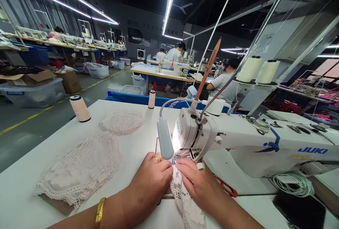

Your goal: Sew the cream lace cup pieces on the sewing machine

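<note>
White lace fabric (184, 200) runs from under the needle area of a white sewing machine (254, 144) toward the front edge of the table. My left hand (152, 179) is closed on the lace's left side, fingertips close to the presser foot. On the other side my right hand (197, 179) presses its fingers together on the lace, just below the machine head. The fingertips of both hands nearly meet. A lit lamp (165, 139) hangs over them and partly hides the needle area.
Two lace piles, a large one (82, 167) and a smaller one (122, 122), lie at left. Thread spools (80, 109) (152, 99) stand behind. Red-handled scissors (225, 185) lie right of my right hand, a coiled cable (293, 185) farther right. People sit at machines beyond.
</note>
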A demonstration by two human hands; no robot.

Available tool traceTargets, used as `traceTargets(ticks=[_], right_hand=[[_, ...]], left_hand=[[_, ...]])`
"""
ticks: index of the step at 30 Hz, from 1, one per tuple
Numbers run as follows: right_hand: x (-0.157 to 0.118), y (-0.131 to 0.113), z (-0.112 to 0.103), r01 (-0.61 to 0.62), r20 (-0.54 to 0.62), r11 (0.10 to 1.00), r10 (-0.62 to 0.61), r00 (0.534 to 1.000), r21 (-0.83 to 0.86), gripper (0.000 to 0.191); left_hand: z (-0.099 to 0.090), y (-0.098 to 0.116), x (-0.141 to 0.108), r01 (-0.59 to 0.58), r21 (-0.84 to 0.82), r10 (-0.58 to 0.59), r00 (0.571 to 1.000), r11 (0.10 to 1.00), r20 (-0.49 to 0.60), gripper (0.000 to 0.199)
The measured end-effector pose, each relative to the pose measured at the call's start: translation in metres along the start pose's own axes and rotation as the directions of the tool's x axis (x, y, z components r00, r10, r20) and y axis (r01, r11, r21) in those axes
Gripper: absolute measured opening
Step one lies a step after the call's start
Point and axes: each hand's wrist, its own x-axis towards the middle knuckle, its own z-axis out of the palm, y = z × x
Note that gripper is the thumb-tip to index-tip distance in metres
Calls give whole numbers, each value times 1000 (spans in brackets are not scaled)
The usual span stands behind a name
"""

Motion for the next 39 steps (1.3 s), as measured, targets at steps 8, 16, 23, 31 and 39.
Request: traceTargets(ticks=[8, 16, 23, 31, 39], right_hand=[[2, 2, -1, 4, 24, 1000, -5, 1000, 18, 36], [2, 2, -1, 14, 18, 1000, -14, 1000, -3, 38], [-5, -15, -16, 146, 37, 982, -152, 988, 121, 19], [-2, -8, -7, -133, -28, 955, 146, 989, 266, 23], [3, -14, -9, -219, -63, 933, 246, 967, 284, 27]], left_hand=[[0, -1, -1, 13, 40, -14, 1000, 999, 21, 15], [0, -3, 1, 15, 43, -17, 998, 999, 54, 17], [-1, -11, 1, 88, -139, -72, 990, 986, 121, 22], [-11, -10, 10, 222, -221, -171, 959, 950, 228, 13], [-6, -10, 13, 300, -272, -248, 946, 914, 209, 7]])
